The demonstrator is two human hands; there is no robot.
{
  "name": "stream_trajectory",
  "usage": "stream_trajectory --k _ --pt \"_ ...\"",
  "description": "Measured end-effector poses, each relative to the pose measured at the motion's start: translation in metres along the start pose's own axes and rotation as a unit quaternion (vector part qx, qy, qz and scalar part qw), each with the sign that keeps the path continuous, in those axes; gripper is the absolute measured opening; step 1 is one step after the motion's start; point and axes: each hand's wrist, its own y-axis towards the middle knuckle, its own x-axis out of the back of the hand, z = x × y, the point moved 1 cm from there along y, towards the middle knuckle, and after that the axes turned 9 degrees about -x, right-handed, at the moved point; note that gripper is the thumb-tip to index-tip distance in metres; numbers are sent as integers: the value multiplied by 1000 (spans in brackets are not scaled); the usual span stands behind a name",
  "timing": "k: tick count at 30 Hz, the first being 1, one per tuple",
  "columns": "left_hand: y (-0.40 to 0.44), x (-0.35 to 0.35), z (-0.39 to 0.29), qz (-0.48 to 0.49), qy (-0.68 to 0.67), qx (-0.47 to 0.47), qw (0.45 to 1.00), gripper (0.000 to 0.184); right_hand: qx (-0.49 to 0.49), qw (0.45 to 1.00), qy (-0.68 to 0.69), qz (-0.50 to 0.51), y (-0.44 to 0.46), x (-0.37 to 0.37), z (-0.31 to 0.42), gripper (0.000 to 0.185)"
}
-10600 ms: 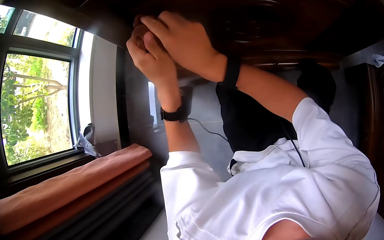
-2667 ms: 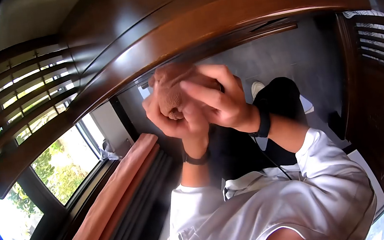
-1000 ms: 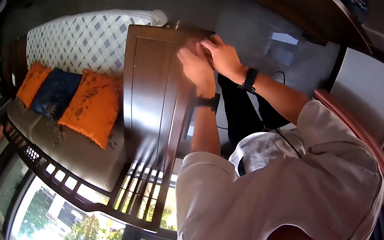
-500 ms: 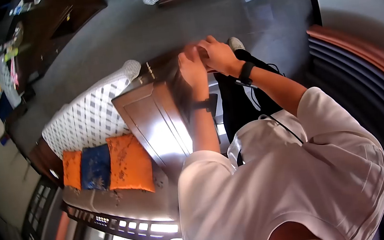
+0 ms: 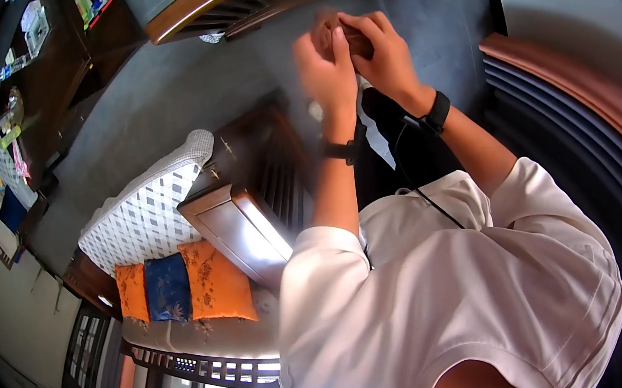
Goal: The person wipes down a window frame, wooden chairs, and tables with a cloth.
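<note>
Both of my hands are raised in front of me at the upper middle of the head view. Between them is a small reddish-brown object (image 5: pixel 358 42) with a smooth, rounded look; its kind cannot be made out. My left hand (image 5: pixel 327 74) is closed on its left side, thumb up and slightly blurred. My right hand (image 5: pixel 388 54) wraps its right side with curled fingers. Fingers cover much of the object. Dark bands circle both wrists.
To the left stands a dark wooden cabinet (image 5: pixel 232 224) beside a sofa draped with a checked cover (image 5: pixel 144 212). Orange pillows (image 5: pixel 218 281) and a blue one (image 5: pixel 167 289) lie there. A wooden table edge (image 5: pixel 223 0) is ahead; a dark ribbed surface (image 5: pixel 567 113) is at right.
My hands have moved up in the view, away from the wooden cabinet, and the brown object now shows more clearly between them. The view has shifted, with the table ahead showing more.
</note>
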Motion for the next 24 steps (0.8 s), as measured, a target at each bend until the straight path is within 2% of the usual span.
stream_trajectory --k 4,9,12,14,18,20,22,24 --pt "66 19 -1 -85 -4 -68 994 42 81 996 16 -19 53 -33 38 48" --pt "149 61 36 -140 60 -60 986 40 108 994 -18 9 114 -112 81 45" --pt "181 89 76 -141 101 30 984 39 135 987 -65 50 136 -166 94 43" --pt "189 110 90 -159 113 26 980 39 128 984 -97 75 140 -188 116 47" --pt "216 137 96 -182 112 61 975 39 118 982 -102 107 152 -214 148 39" --pt "226 140 96 -163 167 64 970 39 115 978 -119 127 160 -215 150 32" --pt "228 134 84 -125 205 110 964 38 129 965 -156 165 168 -203 142 44" --pt "223 122 78 -95 175 116 973 35 126 959 -176 182 174 -183 132 42"
